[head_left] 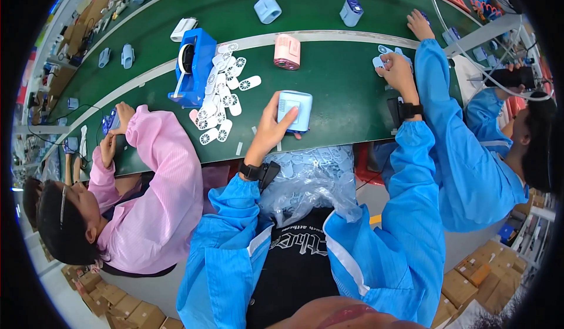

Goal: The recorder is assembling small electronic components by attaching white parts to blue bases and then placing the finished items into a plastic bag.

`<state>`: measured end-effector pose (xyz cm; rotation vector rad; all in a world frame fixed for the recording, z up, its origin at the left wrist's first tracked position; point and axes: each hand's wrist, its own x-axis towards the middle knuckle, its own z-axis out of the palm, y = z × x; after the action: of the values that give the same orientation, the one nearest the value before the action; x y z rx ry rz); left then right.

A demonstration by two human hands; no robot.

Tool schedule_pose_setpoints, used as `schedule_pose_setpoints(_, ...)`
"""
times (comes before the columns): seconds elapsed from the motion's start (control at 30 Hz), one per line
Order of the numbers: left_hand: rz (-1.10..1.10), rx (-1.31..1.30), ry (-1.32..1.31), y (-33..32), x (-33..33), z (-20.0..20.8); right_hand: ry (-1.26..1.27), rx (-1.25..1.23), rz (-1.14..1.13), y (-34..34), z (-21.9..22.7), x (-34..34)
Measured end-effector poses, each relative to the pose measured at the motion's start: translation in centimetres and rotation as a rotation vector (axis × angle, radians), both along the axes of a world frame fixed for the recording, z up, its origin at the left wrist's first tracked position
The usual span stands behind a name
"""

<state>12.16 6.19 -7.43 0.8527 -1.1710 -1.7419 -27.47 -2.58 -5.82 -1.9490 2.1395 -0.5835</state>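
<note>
I'm seeing left hand (pixel 272 124) gripping light-blue housing (pixel 302 103) over green table (pixel 341 91), close to its near edge; right hand (pixel 399 75) is curling at light-blue pieces (pixel 378 63), I'm failing to tell whether pinching one.

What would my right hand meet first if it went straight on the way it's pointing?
Likely the light-blue flat pieces on the green work surface, right at your right hand's fingertips; it may already touch them, depth is unclear.
</note>
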Motion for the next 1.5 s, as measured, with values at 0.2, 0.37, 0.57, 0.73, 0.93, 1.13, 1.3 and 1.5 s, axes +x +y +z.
schedule_pose_setpoints(0.2, -0.115, -0.038, 0.082, 0.3, 0.3, 0.4, -0.719, -0.132, 0.377, 4.9, 7.4, 12.0)
schedule_pose_setpoints(0.37, -0.041, -0.148, 0.025, 1.2, 0.5, 1.5, -0.839, -0.077, 0.577, 8.9, 8.9, 18.0)
schedule_pose_setpoints(0.57, 0.079, -0.312, -0.068, 2.1, 1.0, 4.9, -0.631, -0.208, 0.77, 11.4, 11.3, 18.5)
schedule_pose_setpoints(0.73, 0.045, -0.411, -0.227, 3.0, 1.2, 5.9, -0.501, -0.181, 0.605, 13.6, 12.1, 18.5)
schedule_pose_setpoints(0.93, 0.066, -0.477, -0.229, 3.6, 0.9, 6.0, -0.654, -0.084, 0.541, 13.9, 12.3, 18.3)
schedule_pose_setpoints(1.13, 0.12, -0.493, -0.178, 4.0, 0.3, 6.7, -0.712, -0.11, 0.577, 13.9, 11.8, 18.2)
schedule_pose_setpoints(1.3, 0.076, -0.502, -0.237, 4.2, 0.5, 6.4, -0.693, -0.022, 0.621, 13.9, 11.4, 17.0)
schedule_pose_setpoints(1.5, 0.168, -0.406, -0.24, 4.5, -0.9, 6.4, -0.593, -0.158, 0.63, 15.0, 9.8, 18.8)
